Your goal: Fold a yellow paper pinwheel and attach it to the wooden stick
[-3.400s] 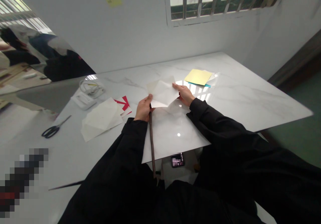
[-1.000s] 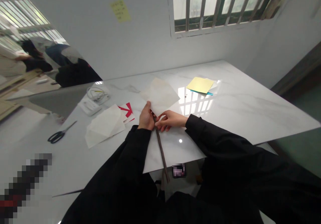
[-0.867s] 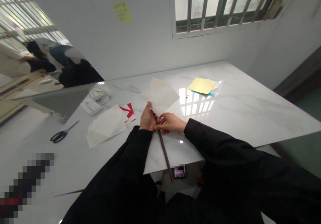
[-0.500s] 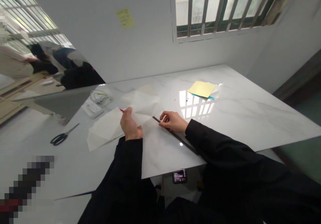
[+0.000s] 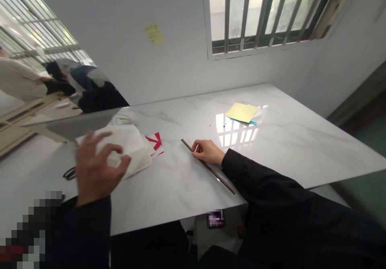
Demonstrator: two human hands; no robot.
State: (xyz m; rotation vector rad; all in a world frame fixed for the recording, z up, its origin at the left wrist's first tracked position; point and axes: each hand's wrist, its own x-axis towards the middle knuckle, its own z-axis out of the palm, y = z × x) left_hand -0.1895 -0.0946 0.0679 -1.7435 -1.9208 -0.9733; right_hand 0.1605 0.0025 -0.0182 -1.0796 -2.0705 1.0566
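My right hand (image 5: 206,151) pinches a thin dark brown strip (image 5: 217,177) near its upper end. The strip runs diagonally over the white marbled table (image 5: 171,196). At the left, my left hand (image 5: 98,168) is raised with its thumb and fingers curled but apart, smeared a little by motion. Nothing shows between its fingers. Behind it are white paper sheets (image 5: 135,148), partly covered by the hand. Red and white paper pieces (image 5: 155,143) stick out from the sheets' right side.
Black scissors (image 5: 69,173) lie left of my left hand, mostly hidden. A white cable (image 5: 123,119) is behind the papers. Yellow sticky notes (image 5: 243,112) with a blue edge lie at the back, near tiny beads (image 5: 209,125). Another person (image 5: 22,78) is at the far left.
My left hand has moved left and let go of the thin white sheet, which now lies farther left. Red paper pieces have come into view. My right hand stays on the strip.
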